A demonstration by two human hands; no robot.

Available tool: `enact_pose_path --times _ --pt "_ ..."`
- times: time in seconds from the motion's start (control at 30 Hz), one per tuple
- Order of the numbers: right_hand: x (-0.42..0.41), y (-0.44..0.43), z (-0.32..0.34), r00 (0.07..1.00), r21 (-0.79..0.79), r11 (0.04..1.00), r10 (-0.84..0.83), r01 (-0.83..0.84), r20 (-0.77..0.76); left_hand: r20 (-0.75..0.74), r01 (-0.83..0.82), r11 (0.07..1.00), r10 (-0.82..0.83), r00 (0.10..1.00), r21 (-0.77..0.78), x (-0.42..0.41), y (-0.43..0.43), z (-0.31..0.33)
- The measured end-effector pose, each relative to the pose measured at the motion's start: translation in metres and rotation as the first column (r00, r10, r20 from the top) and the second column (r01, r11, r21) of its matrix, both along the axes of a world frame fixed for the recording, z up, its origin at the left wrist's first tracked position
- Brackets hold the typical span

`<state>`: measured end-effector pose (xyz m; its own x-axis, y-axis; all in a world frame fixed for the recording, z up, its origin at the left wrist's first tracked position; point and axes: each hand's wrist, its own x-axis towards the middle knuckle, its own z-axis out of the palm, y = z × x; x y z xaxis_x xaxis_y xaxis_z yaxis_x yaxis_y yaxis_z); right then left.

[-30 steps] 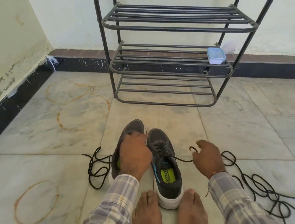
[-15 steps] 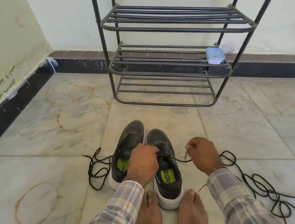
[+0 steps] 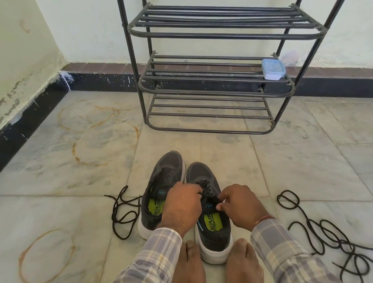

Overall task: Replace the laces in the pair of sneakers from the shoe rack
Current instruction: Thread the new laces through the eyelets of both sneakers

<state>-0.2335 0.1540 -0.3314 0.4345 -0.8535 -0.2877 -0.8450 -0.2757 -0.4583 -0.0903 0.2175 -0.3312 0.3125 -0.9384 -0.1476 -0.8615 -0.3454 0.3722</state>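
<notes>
Here, left hand [image 3: 182, 209]: fingers curled, gripping the threaded lace [image 3: 204, 184] over the eyelets of the laced sneaker [image 3: 215, 234].
Right hand [image 3: 240, 205]: just beside the left hand, with thumb and forefinger pinching the same lace at the tongue's top edge.
Laced sneaker: under both hands, with its heel between two bare feet [image 3: 188, 272].
Other sneaker [image 3: 169, 169]: touching the laced sneaker, just left of the left hand, green insole showing inside.
Loose lace [image 3: 121, 210]: on the floor, left of the other sneaker.
Tangled laces [image 3: 321, 230]: on the floor, right of the right hand.
Shoe rack [image 3: 215, 39]: well beyond both hands, at the wall.
Lidded plastic box [image 3: 273, 69]: on the rack's middle shelf at the right end; I cannot tell its contents.
</notes>
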Motion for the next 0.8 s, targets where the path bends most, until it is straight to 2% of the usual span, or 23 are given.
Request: enact_pose_path --times 0.17,0.3,0.37,0.47,0.53,0.6,0.67,0.73,0.8 --pt "-0.013 -0.018 0.017 0.985 -0.023 0.997 -0.068 0.072 0.156 -0.041 -0.027 0.997 0.024 0.999 -0.072 0.01 -0.007 0.007" --pt "-0.023 -0.021 0.012 0.977 0.045 0.991 -0.134 0.129 0.163 -0.048 -0.118 0.991 0.116 0.992 -0.061 0.018 -0.006 0.005" --pt "-0.024 -0.02 0.009 0.948 0.143 0.979 -0.179 0.146 0.262 -0.123 -0.124 0.991 0.117 0.985 -0.044 0.018 -0.007 0.005" --pt "-0.017 -0.017 0.011 0.85 0.273 0.946 -0.283 0.172 0.445 -0.338 -0.107 0.994 0.089 0.937 -0.036 0.017 -0.009 0.009" --pt "-0.01 -0.014 0.014 0.72 0.415 0.892 -0.405 0.177 0.564 -0.552 -0.136 0.989 0.086 0.829 -0.052 0.015 -0.009 0.014" --pt "-0.004 -0.01 0.016 0.532 0.593 0.798 -0.55 0.108 0.643 -0.776 -0.229 0.972 0.101 0.623 -0.058 0.013 -0.007 0.018" --pt "-0.001 -0.005 0.014 0.363 0.717 0.697 -0.665 -0.013 0.653 -0.896 -0.299 0.953 0.085 0.436 -0.055 0.009 -0.005 0.019" --pt "0.001 -0.001 0.01 0.282 0.749 0.659 -0.707 -0.073 0.649 -0.926 -0.312 0.945 0.029 0.376 -0.097 0.004 -0.003 0.016" --pt "0.003 0.001 0.007 0.305 0.711 0.702 -0.671 -0.031 0.676 -0.922 -0.321 0.933 -0.028 0.385 -0.162 -0.003 -0.003 0.012"
